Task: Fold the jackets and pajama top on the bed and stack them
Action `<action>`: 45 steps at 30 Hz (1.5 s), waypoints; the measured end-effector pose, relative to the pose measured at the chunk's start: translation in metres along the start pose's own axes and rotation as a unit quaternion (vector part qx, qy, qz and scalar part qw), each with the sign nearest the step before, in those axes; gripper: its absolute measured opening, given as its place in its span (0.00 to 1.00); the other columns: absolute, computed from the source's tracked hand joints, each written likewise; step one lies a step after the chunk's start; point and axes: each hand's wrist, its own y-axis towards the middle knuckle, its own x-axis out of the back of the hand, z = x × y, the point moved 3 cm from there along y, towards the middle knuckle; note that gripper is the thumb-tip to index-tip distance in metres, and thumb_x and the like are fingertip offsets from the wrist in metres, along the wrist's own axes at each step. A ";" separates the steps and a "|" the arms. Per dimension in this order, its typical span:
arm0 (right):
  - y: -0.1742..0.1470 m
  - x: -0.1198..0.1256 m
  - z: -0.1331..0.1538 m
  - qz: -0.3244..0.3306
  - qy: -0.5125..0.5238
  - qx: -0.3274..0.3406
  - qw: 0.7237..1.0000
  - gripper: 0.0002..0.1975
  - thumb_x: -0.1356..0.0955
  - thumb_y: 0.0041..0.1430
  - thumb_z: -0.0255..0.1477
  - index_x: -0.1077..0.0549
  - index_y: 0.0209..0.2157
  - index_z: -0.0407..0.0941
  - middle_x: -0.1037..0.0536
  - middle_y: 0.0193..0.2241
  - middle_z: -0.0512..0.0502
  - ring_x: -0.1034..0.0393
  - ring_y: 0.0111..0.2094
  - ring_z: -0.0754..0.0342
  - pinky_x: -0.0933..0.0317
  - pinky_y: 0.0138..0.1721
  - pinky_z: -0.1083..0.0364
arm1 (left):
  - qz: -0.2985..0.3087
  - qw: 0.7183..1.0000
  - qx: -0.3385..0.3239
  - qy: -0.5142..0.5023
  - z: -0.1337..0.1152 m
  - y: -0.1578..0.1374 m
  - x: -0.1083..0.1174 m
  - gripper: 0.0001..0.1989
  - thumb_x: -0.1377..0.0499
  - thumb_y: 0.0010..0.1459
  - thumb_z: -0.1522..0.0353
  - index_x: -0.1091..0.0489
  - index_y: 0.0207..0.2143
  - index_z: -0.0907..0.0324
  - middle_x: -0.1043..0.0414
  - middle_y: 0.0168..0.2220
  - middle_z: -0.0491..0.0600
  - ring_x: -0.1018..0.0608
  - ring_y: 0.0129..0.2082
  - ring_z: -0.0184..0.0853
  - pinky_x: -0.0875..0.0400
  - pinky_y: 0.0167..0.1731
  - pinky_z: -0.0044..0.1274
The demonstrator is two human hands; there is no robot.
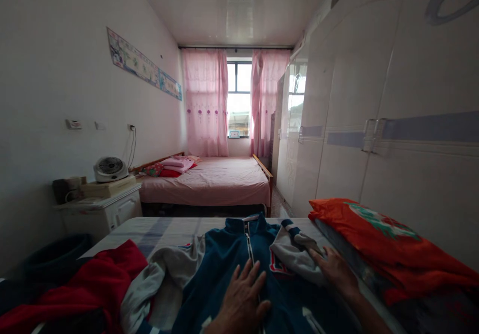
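Centrally, head view: one teal jacket [220, 259] lies on the striped sheet [123, 231]; your left hand [245, 294] rests on it, fingers spread; your right hand [339, 272] meets its right sleeve [297, 258], finger closure unclear. Far, two pink curtains [205, 102]; left, one bin [71, 245], contents hidden.

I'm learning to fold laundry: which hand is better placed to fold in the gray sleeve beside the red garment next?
Probably the left hand: it rests on the zip-up jacket, nearer that gray sleeve, while the right hand is at the opposite sleeve.
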 end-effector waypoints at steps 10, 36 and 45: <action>0.013 -0.002 -0.027 0.025 0.156 -0.053 0.986 0.24 0.47 0.57 0.39 0.26 0.33 0.42 0.21 0.34 0.39 0.27 0.38 0.49 0.38 0.36 0.55 | 0.026 1.000 0.000 0.008 0.018 0.003 -0.016 0.28 0.51 0.59 0.55 0.47 0.61 0.48 0.56 0.65 0.46 0.52 0.64 0.43 0.56 0.61 0.42; -0.073 0.055 0.118 0.203 0.236 0.255 0.915 0.14 0.38 0.57 0.35 0.26 0.41 0.47 0.24 0.42 0.48 0.31 0.44 0.51 0.41 0.47 0.54 | -0.038 0.680 0.192 -0.706 0.053 0.010 -0.012 0.41 0.59 0.52 0.40 0.39 0.53 0.63 0.28 0.43 0.57 0.24 0.42 0.44 0.31 0.41 0.35; -0.032 0.006 0.048 0.098 0.139 0.085 0.982 0.14 0.37 0.53 0.36 0.26 0.35 0.43 0.23 0.36 0.43 0.30 0.40 0.50 0.41 0.45 0.54 | 0.099 0.882 0.117 -0.445 0.038 -0.004 0.006 0.31 0.36 0.44 0.56 0.34 0.50 0.61 0.29 0.42 0.53 0.26 0.36 0.37 0.34 0.30 0.24</action>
